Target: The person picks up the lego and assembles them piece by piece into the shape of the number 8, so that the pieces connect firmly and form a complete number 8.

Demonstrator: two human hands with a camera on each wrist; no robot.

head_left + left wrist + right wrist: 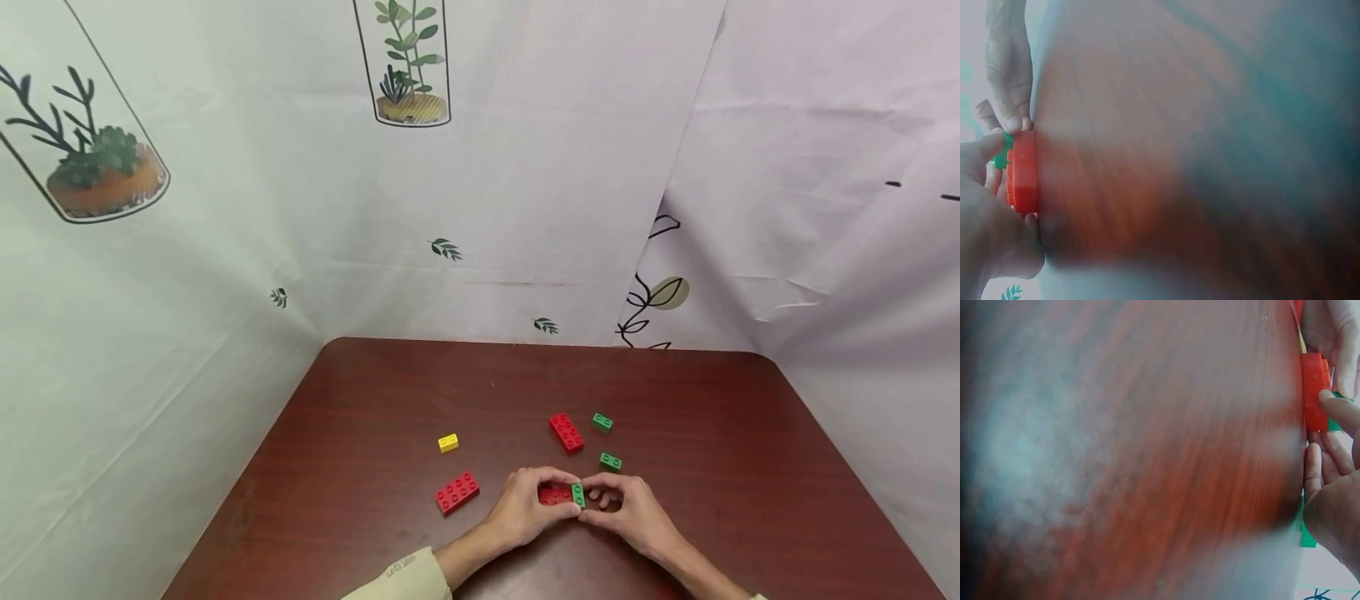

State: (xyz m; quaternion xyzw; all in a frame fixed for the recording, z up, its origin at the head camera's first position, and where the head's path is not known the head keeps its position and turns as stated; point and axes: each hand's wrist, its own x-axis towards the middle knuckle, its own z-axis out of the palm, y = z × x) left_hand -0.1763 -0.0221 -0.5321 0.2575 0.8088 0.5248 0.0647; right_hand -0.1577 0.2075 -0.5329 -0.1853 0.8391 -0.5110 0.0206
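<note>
Left hand (525, 508) and right hand (633, 512) pinch green two-stud brick (577, 496) and red studded brick (553, 497) together: seating step, seemingly, wanting firm pressure!

A red rectangular plastic brick (553, 497), studs facing up in 2 rows, sits level and low at the reddish-brown tabletop (375, 400), its long side running left to right. A small green plastic brick (577, 497) with 2 studs lies crosswise over its right end. The left hand (522, 506) pinches the green brick; the right hand (633, 510) grips the red brick at that same end. Whether they are fully pressed together is unclear.
</note>
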